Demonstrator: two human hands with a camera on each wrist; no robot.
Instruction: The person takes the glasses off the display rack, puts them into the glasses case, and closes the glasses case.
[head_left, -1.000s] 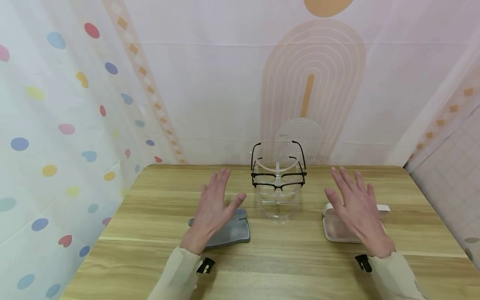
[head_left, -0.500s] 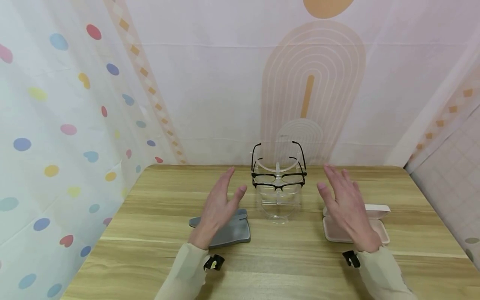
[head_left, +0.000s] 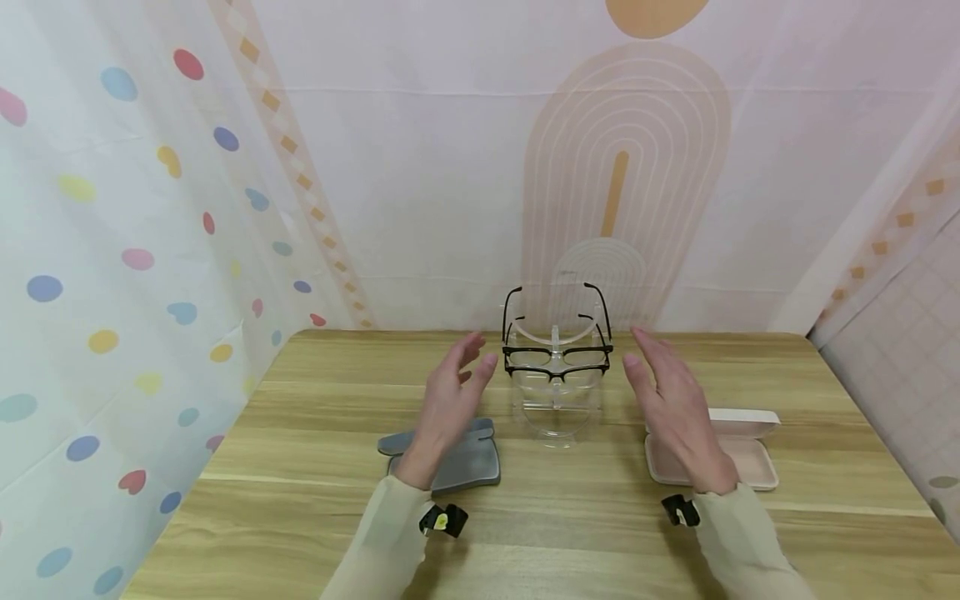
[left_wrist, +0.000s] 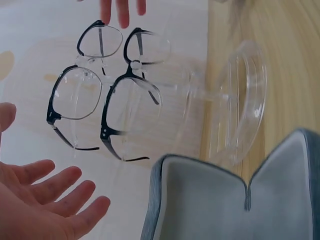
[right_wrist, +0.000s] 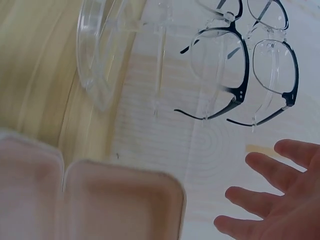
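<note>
The upper glasses (head_left: 525, 349) and lower glasses (left_wrist: 129, 72) sat one just above the other on a see-through stand (head_left: 557, 406) near the back of the table (head_left: 570, 533). The left hand (head_left: 447, 404) and right hand (head_left: 675, 408) hung on either side, fingers loosely spread, holding nothing and clear of both frames. From where I stood, the closeness of those frames looked the chief danger: fingers closing on one could snag the other's temples. An uneven pull might tip the stand, which seemed light, and a careless pinch could smudge a lens. Low sleeves might also nudge the cases lying open beneath the hands. The frames were dark and heavy-browed, with slender temples; the stand was glossy, with a curved base. The grey case (head_left: 468, 462) had a dark edge, the pale pink case (head_left: 750, 462) rounded corners, and the table showed streaky wood grain.
</note>
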